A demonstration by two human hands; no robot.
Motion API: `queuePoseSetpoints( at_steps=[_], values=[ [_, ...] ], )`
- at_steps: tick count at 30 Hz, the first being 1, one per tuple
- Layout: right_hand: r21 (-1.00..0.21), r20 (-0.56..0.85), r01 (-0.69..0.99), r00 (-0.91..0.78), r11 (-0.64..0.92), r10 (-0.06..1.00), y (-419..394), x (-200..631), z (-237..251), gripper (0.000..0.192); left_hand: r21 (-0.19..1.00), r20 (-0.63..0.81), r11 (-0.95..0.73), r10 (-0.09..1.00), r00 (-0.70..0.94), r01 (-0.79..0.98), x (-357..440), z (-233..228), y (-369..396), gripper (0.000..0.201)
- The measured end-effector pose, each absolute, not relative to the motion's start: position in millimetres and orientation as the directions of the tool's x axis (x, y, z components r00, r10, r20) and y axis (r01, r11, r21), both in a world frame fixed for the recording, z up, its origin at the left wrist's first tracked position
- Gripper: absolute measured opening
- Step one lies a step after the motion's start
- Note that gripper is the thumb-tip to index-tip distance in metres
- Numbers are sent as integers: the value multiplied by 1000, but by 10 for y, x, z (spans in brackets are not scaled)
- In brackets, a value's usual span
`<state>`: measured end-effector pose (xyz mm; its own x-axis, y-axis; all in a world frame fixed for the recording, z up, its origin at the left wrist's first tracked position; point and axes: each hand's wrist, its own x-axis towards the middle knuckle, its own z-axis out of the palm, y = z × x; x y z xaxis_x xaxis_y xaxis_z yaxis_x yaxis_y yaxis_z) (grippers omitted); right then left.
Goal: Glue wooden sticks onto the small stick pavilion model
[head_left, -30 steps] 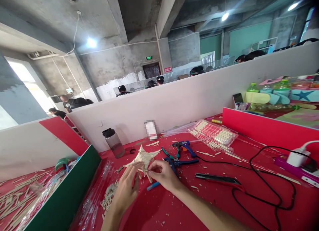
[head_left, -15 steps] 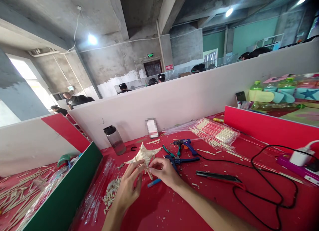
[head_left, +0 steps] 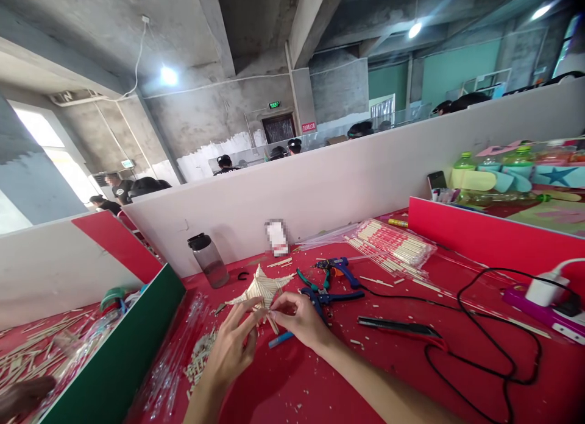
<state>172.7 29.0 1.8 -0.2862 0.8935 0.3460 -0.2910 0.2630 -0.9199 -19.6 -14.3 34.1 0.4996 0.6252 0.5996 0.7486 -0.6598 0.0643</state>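
A five-pointed star (head_left: 260, 286) built of pale thin wooden sticks sits in front of me, its lower part partly covered by my fingers. My left hand (head_left: 234, 342) reaches in from the left, fingers bent and closed on the star's lower edge. From the right, my right hand (head_left: 299, 320) pinches with thumb and forefinger at the same spot; whatever is between those tips is too small to make out. A blue pen-like tube (head_left: 280, 339) lies just under the right hand. Beside that hand are blue-handled cutters (head_left: 336, 296) and a blue glue gun (head_left: 342, 270).
A black-and-red utility knife (head_left: 402, 329) and a black cable (head_left: 461, 308) lie to the right. Bagged sticks (head_left: 393, 247) and a water bottle (head_left: 208, 262) stand farther back. Stick offcuts (head_left: 198, 357) lie left, by a green divider (head_left: 114, 345). Beyond it is another person's hand (head_left: 25, 396).
Another person's hand has come into view at the lower left, behind the green divider. My own hands stay at the star with almost no movement; the view has shifted slightly.
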Motion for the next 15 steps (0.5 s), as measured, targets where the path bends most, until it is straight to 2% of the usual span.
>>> queuePoseSetpoints(
  at_steps=[5,9,12,15],
  values=[
    [-927,334,-284,-320,246,887,275,1749,45,19,65,599,-659,626,499,749,-208,332,-134,43],
    [-937,342,-179,-310,299,887,317,1845,79,11,62,600,-660,624,501,749,-200,341,-134,44],
    [-918,384,-3,-264,397,885,354,1994,140,12,62,605,-667,617,504,742,-193,352,-138,44],
    [-788,425,294,-376,541,824,339,2125,155,11,58,607,-668,613,505,742,-189,362,-150,43]
  ],
)
